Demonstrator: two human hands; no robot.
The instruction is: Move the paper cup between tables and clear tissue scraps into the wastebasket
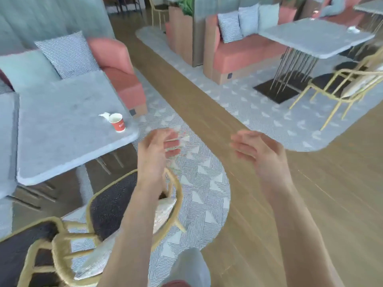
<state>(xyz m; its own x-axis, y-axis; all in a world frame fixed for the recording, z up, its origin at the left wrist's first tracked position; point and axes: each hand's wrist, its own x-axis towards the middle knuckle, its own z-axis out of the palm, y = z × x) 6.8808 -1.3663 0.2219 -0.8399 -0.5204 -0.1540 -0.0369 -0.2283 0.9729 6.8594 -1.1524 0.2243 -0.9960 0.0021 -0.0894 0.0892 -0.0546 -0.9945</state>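
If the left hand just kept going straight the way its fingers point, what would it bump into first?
Probably nothing close. The left hand is blurred, its fingers aimed up and right over the patterned carpet, away from the near table and its paper cup. Depth is unclear.

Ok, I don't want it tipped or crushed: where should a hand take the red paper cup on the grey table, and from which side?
Grip the red paper cup round its mid wall, coming from the table's near corner, where it stands upright. The white tissue scrap lies behind it, so that side is less clear. The left hand looks nearer.
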